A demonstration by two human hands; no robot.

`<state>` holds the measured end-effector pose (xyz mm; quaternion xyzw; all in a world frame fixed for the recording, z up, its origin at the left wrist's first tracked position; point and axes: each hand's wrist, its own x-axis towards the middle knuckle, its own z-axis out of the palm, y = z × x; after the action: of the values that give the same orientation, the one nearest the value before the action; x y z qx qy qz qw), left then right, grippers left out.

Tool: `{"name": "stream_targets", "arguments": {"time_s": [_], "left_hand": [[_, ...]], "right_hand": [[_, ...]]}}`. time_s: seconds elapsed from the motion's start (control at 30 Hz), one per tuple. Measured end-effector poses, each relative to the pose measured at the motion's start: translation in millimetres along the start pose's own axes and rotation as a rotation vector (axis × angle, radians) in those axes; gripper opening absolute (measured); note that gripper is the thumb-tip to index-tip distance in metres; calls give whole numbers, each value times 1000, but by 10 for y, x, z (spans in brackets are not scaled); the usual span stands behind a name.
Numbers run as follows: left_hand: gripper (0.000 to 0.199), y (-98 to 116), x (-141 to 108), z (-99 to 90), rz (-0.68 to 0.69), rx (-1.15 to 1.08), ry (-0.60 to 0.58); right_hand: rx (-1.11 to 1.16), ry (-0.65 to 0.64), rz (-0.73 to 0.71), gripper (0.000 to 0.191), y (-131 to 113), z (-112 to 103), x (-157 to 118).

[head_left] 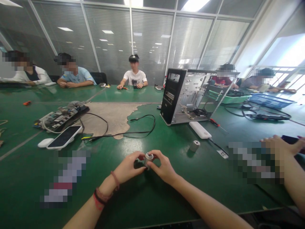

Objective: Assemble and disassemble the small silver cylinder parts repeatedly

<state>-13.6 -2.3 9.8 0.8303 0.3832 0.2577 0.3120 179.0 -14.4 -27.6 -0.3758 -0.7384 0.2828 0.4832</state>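
Note:
Between my two hands a small silver metal cylinder point(148, 158) stands upright at the table top, its upper face showing dark spots. My left hand point(130, 167) grips its left side with thumb and fingertips. From the other side my right hand point(164, 165) closes on it, the index finger near the top rim and the thumb on the front. Much of the cylinder's lower part is covered by fingers. A second, similar metal cylinder point(195, 146) stands apart to the right, touched by neither hand.
An opened computer tower point(173, 98) stands behind, with a white power bank point(200, 130) and a red screwdriver point(215, 123) by it. At left lie a phone point(64, 137), a circuit assembly point(63, 117) and a black cable point(133, 132). A co-worker's hand point(278, 144) is at right.

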Motion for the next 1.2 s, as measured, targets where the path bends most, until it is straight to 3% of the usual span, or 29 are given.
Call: {"name": "stream_targets", "arguments": {"time_s": [0.3, 0.53, 0.77, 1.2], "left_hand": [[19, -15, 7, -26, -69, -101, -8], [22, -43, 6, -17, -93, -172, 27], [25, -61, 11, -20, -117, -246, 55], [30, -114, 24, -5, -161, -222, 100]], "right_hand": [[796, -9, 532, 39, 69, 113, 44], [1153, 7, 807, 31, 57, 90, 34], [1285, 0, 1011, 23, 81, 83, 42], [1322, -35, 1068, 36, -30, 88, 24]]}}
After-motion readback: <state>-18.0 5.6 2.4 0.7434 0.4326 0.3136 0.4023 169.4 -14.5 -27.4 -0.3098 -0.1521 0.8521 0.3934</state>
